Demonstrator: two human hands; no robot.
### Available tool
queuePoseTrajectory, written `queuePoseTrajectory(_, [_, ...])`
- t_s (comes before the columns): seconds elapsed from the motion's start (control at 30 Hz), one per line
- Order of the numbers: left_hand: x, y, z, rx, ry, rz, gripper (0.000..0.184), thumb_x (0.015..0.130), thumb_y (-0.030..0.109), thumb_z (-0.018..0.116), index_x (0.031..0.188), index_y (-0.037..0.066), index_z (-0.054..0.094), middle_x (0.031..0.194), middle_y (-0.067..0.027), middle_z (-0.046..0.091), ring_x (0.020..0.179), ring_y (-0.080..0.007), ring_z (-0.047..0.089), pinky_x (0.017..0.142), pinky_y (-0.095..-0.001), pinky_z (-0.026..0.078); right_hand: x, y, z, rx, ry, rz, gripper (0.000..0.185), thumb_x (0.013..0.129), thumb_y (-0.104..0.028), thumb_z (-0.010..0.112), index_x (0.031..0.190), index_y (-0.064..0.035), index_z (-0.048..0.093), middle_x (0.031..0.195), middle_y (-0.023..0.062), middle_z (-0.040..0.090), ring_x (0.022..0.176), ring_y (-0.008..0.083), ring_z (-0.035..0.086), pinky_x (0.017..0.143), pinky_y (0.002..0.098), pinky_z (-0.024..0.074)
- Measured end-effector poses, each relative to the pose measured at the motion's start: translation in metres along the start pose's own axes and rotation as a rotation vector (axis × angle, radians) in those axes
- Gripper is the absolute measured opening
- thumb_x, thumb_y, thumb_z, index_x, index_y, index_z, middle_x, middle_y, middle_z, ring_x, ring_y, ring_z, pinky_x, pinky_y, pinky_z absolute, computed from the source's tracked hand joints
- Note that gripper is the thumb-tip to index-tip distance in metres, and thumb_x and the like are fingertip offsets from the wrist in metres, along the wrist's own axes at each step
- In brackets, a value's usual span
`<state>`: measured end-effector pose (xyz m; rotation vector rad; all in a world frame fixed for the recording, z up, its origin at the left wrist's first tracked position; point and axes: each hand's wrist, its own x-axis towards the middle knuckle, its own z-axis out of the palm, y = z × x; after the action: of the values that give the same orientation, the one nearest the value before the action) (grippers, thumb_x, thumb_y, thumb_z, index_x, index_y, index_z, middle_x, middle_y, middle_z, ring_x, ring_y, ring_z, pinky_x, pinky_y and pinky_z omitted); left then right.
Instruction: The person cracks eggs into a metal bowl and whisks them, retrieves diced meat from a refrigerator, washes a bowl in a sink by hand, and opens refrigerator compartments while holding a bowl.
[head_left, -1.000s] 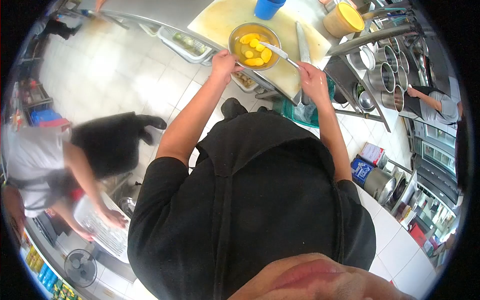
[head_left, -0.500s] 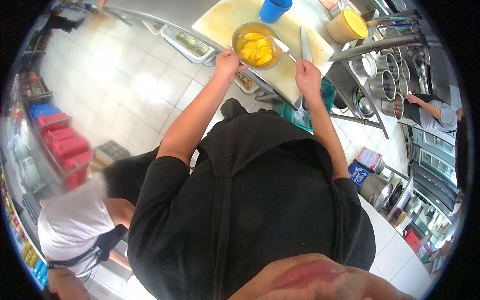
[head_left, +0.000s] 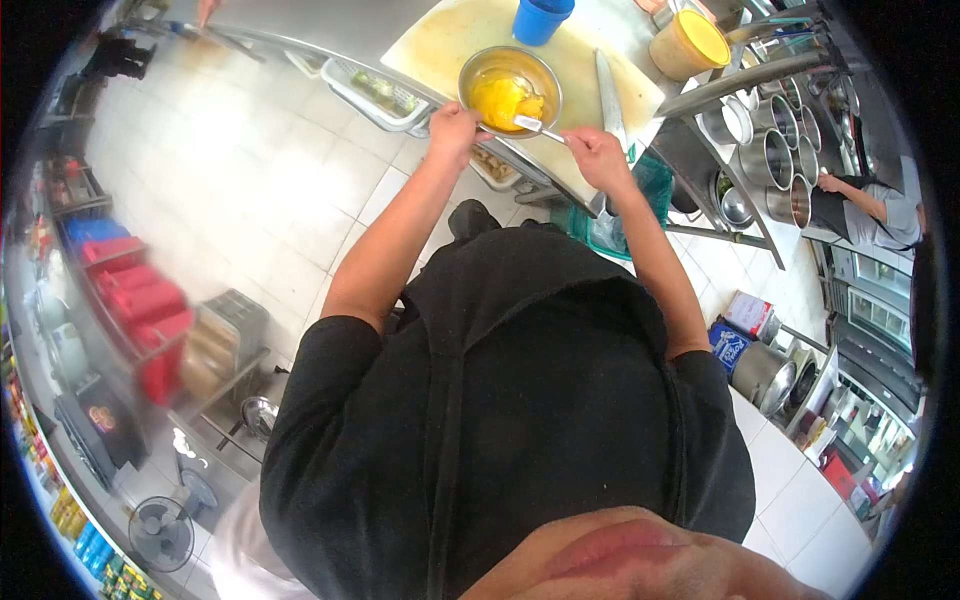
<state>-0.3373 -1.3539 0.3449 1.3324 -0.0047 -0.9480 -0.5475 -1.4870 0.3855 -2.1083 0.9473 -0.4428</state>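
A metal bowl (head_left: pixel 541 70) sits at the front edge of a pale cutting board (head_left: pixel 428 48), with yellow food pieces (head_left: pixel 500 100) inside. My left hand (head_left: pixel 456 130) grips the bowl's near-left rim between thumb and fingers. In my right hand (head_left: pixel 601 160) is the handle of a spatula (head_left: pixel 530 123). Its white blade lies over the near right side of the bowl, against the yellow pieces. Right of the bowl, a large knife (head_left: pixel 609 95) rests on the board. A blue plastic cup (head_left: pixel 543 20) stands behind the bowl.
A yellow-lidded tub (head_left: pixel 690 46) stands right of the board. White baskets (head_left: pixel 370 95) sit below the counter's left edge. Several steel pots (head_left: pixel 766 157) fill a rack at right, where another person (head_left: pixel 870 212) stands. Part of a white top (head_left: pixel 250 550) shows behind me at lower left.
The spatula has moved from the bowl's right rim down to its near side. The yellow pieces are bunched differently. At lower left, the person in white has moved mostly out of sight behind me.
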Motion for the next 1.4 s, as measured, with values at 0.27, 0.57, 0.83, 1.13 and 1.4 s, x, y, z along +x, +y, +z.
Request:
queuePoseTrajectory(0.27, [-0.005,0.003,0.002,-0.006,-0.003,0.027,0.006,0.079,-0.006,0.057,0.079,0.000,0.053,0.084,-0.0131,0.060,0.068,-0.0237,0.065,0.056,-0.0323,0.061,0.002,0.007,0.000,0.054,0.004,-0.029,0.018,0.088,-0.017,0.056,0.093,-0.0042,0.068,0.078,0.0167,0.066,0.069,0.0246,0.063,0.065,0.0339,0.0483])
queuePoseTrajectory(0.57, [-0.004,-0.005,-0.004,0.008,0.021,0.027,0.006,0.080,-0.006,0.055,0.079,-0.001,0.053,0.086,-0.0156,0.061,0.064,-0.0247,0.066,0.054,-0.0307,0.061,-0.001,-0.009,-0.009,-0.112,0.063,-0.047,0.020,0.087,-0.019,0.057,0.091,-0.0034,0.068,0.078,0.0172,0.066,0.072,0.0277,0.065,0.067,0.0357,0.0490])
queuePoseTrajectory(0.83, [-0.007,0.003,0.001,0.024,0.028,0.029,0.007,0.080,-0.006,0.055,0.079,0.000,0.052,0.085,-0.0158,0.060,0.067,-0.0254,0.066,0.055,-0.0316,0.061,-0.008,-0.019,-0.014,-0.009,-0.131,-0.035,0.021,0.087,-0.020,0.057,0.089,-0.0024,0.067,0.077,0.0185,0.065,0.069,0.0283,0.065,0.065,0.0367,0.0490])
queuePoseTrajectory(1.13, [-0.012,0.006,-0.001,-0.019,0.012,0.030,0.009,0.079,-0.007,0.055,0.077,-0.001,0.050,0.083,-0.0151,0.059,0.066,-0.0259,0.066,0.056,-0.0333,0.062,0.005,-0.006,0.000,0.018,0.293,-0.037,0.020,0.088,-0.020,0.058,0.089,-0.0030,0.068,0.076,0.0190,0.065,0.069,0.0293,0.064,0.065,0.0361,0.0488])
queuePoseTrajectory(1.4, [-0.002,-0.001,-0.009,-0.016,0.001,0.026,0.010,0.079,-0.007,0.056,0.075,0.000,0.050,0.081,-0.0145,0.060,0.064,-0.0253,0.066,0.055,-0.0338,0.062,-0.002,-0.006,0.001,-0.060,-0.024,-0.110,0.018,0.088,-0.019,0.057,0.089,-0.0040,0.068,0.074,0.0182,0.063,0.065,0.0283,0.062,0.062,0.0351,0.0483])
